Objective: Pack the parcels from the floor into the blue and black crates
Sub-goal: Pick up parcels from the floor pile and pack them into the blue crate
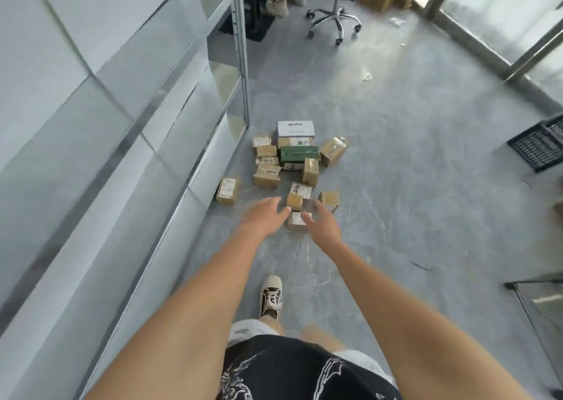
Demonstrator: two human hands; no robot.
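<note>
Both hands reach forward and down over floor [396,156], fingers spread, each grip empty. Left hand [263,218] and right hand [323,223] flank small brown parcel [294,201]; labelled parcel [298,219] lies between them, partly hidden by right fingers. Both about equally near. Main heap of parcels [286,159] lies straight ahead, beyond fingertips, by metal shelving [240,64]. Black crate [540,148] sits well apart at right edge; blue crate not visible. White box [295,127] carries dark print, unreadable; other labels too small.
</note>
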